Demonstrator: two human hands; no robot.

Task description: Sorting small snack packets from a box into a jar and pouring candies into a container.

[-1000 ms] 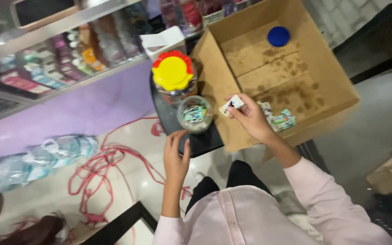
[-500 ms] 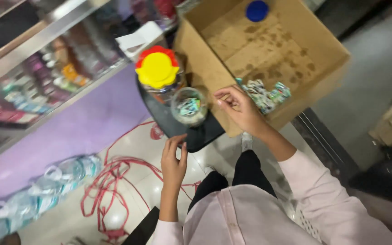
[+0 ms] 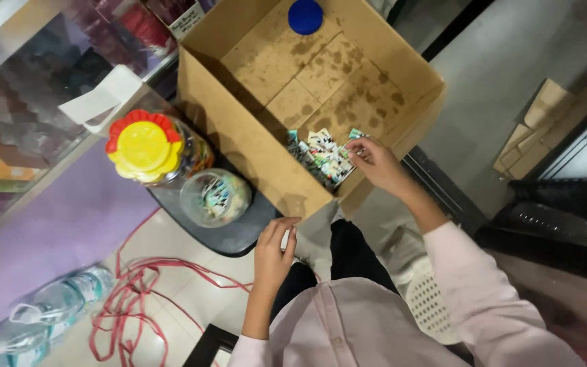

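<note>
My right hand [image 3: 378,163] reaches into a stained cardboard box [image 3: 253,146], fingertips pinched on a small packet at the right edge of a pile of small green-and-white packets [image 3: 321,156] in the box's near corner. My left hand [image 3: 273,248] rests with loosely bent fingers against the near rim of a round black tray [image 3: 239,234] and holds nothing. On the tray stands an open clear jar [image 3: 215,197] with several packets inside. Beside it stands a jar with a yellow-and-red lid [image 3: 145,146]. A blue lid [image 3: 305,15] lies at the box's far end.
A glass display counter [image 3: 28,115] with goods runs along the left. Red cord [image 3: 144,292] lies tangled on the tiled floor beside plastic water bottles [image 3: 49,306]. A white perforated stool [image 3: 429,302] is under me. Cardboard pieces [image 3: 535,136] lie at the right.
My right hand moved from over the open jar back into the box, onto the packet pile. The view has shifted closer and to the right. My left hand stays by the tray.
</note>
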